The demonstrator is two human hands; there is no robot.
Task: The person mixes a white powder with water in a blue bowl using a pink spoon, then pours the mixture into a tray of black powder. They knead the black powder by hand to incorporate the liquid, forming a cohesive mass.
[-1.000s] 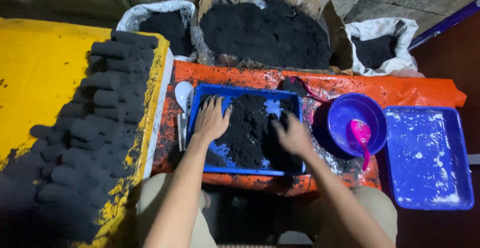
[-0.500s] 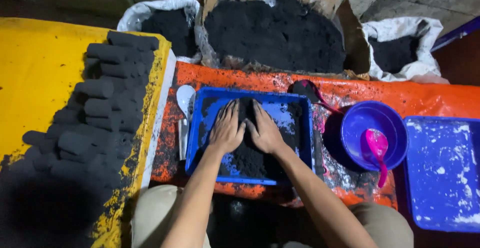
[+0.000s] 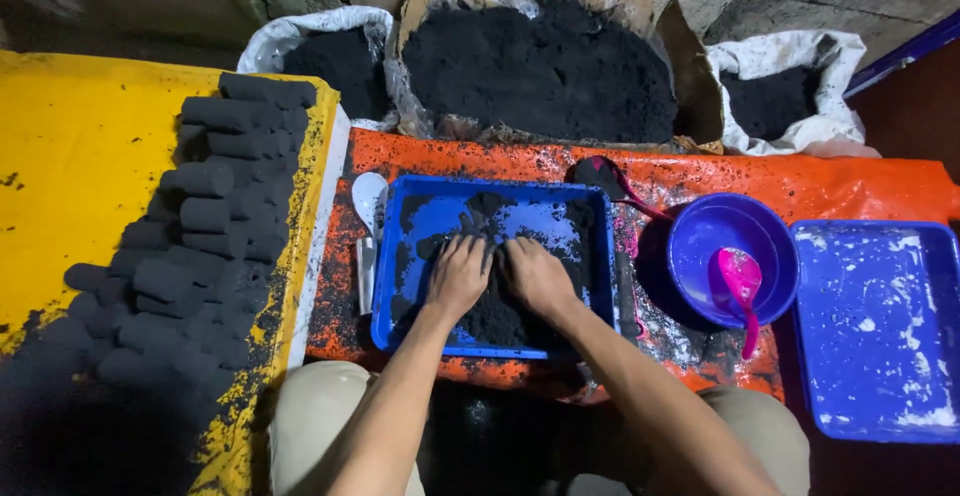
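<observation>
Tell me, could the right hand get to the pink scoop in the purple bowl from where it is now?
Probably yes. The right hand is pressed into the black powder in the blue tray, and the pink scoop lies in the open purple bowl just right of the tray, nothing between.

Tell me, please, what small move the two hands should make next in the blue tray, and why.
Probably press together and lift: the left hand and right hand sit side by side, cupped on the black powder heaped near the front of the blue tray.

Fingertips of left hand [image 3: 458, 276] and right hand [image 3: 536, 274] buried in black powder heap [image 3: 490, 311], white-dusted blue rectangular tray [image 3: 880, 331] cut by right edge, dark cylindrical briquettes [image 3: 180, 286] fading into shadow lower left
</observation>
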